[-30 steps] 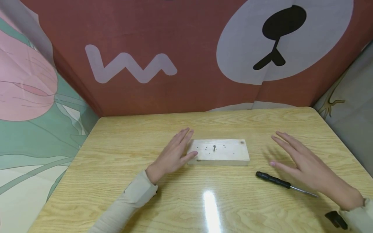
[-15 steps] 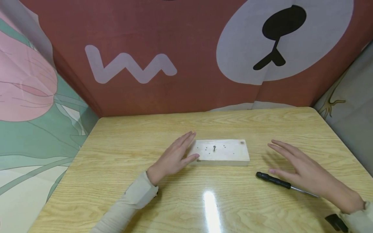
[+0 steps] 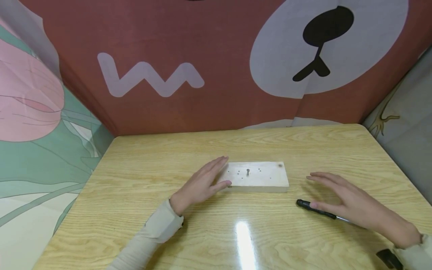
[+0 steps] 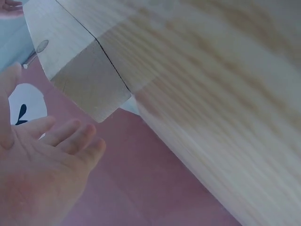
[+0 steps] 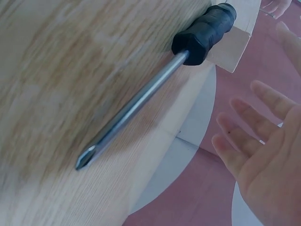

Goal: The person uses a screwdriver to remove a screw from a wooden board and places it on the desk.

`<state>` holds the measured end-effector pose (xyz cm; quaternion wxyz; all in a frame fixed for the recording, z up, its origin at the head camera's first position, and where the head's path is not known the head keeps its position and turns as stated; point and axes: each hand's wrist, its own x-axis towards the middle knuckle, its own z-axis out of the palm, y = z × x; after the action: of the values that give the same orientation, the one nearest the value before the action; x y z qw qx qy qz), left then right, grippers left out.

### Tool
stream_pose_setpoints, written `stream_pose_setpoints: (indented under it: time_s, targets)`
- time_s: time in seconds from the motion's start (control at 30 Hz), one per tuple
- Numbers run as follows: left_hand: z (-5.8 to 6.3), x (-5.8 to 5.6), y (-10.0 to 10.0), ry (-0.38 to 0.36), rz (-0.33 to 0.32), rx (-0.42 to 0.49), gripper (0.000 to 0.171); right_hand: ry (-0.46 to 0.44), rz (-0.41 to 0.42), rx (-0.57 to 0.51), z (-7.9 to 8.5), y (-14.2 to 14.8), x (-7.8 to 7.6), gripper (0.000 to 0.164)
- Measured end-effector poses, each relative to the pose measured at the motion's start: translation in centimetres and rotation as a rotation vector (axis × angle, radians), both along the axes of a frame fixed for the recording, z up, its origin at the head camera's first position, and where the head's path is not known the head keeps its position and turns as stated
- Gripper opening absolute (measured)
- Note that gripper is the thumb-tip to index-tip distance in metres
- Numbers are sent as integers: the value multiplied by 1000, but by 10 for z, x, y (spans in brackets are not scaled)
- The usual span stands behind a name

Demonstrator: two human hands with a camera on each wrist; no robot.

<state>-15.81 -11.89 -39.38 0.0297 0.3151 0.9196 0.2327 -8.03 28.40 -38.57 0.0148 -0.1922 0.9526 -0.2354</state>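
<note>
A pale wooden block (image 3: 256, 176) lies mid-table, with small holes and one screw (image 3: 248, 171) standing in its top. My left hand (image 3: 202, 182) lies flat at the block's left end, fingers straight, thumb touching its near corner. In the left wrist view the block (image 4: 80, 70) end sits just beyond the fingers (image 4: 70, 134). A black-handled screwdriver (image 3: 320, 212) lies on the table right of the block. My right hand (image 3: 347, 198) hovers open just over its shaft, holding nothing. The right wrist view shows the screwdriver (image 5: 155, 89) beside my spread fingers (image 5: 249, 132).
The wooden table (image 3: 152, 225) is walled in by a red bear-print cloth (image 3: 219, 63) at the back, a floral cloth (image 3: 37, 131) on the left and a grey one (image 3: 405, 123) on the right. A small black object (image 3: 389, 257) sits by my right sleeve.
My right hand has come down and toward me, from beside the block to just over the screwdriver. My left hand slid slightly right along the block's end. Block and screwdriver stayed put.
</note>
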Motion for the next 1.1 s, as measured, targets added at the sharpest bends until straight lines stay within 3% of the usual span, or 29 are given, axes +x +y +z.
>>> stream_pose_setpoints:
  time_s: [0.37,0.7,1.1]
  targets:
    - [1,1,-1,-54,12,8,75,-15,50,30,-3,1,-1,52]
    - [1,0,-4,-108,8,10,69,-19,98,70,-8,2,-4,50]
    - [1,1,-5,-119,-7,-11,61,-59,145,87,-11,3,-6,47]
